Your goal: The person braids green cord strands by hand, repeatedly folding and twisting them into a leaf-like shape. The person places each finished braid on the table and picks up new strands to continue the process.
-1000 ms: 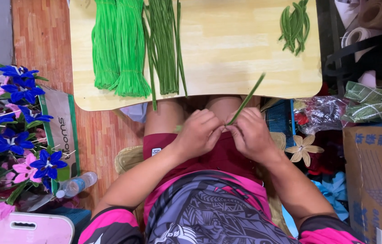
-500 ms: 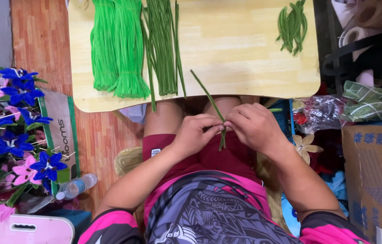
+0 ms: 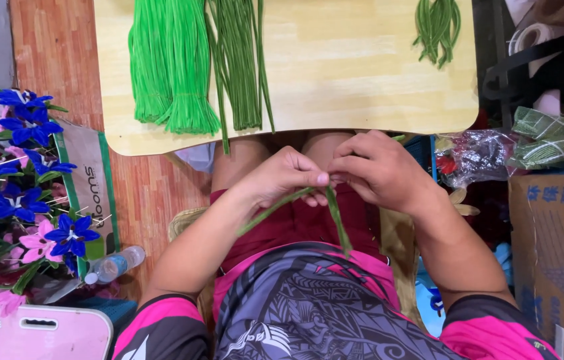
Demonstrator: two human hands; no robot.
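Below the pale wooden table [image 3: 362, 87], left hand [image 3: 282, 177] and right hand [image 3: 378, 170] meet over the lap, both pinching one thin dark-green bent stem [image 3: 335, 217], fingertips close together, seemingly to control the bend.

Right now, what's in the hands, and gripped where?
Both hands pinch a dark green stem at a bend in it: left hand and right hand fingertips meet there. One end runs down-left, the other hangs down over the lap.
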